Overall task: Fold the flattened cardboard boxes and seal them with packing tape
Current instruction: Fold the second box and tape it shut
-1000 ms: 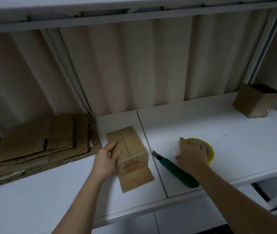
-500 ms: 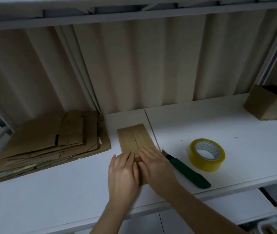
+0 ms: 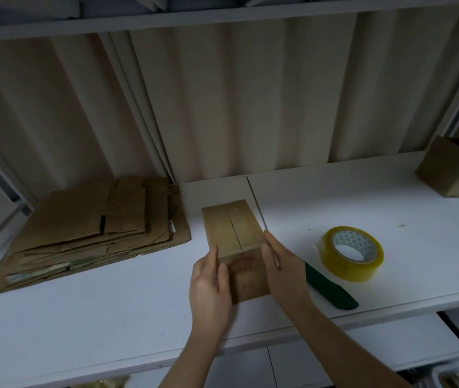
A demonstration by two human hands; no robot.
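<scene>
Down on the white table (image 3: 110, 317), a small brown box (image 3: 231, 233) sits in the middle, with its top flaps shut and a red mark on its near side. The left hand (image 3: 208, 287) rests flat against the box's left side with straight fingers, and the right hand (image 3: 281, 264) rests flat against its right side the same way. Just beside the right hand lies a green cutter (image 3: 331, 292), partly hidden under that hand. Near it sits a yellow roll of tape (image 3: 354, 253). A pile of flat cardboard (image 3: 88, 231) lies well to the left. Far off on the right stands another brown box (image 3: 452, 169), open on top. A ribbed wall (image 3: 236, 102) stands behind everything.
</scene>
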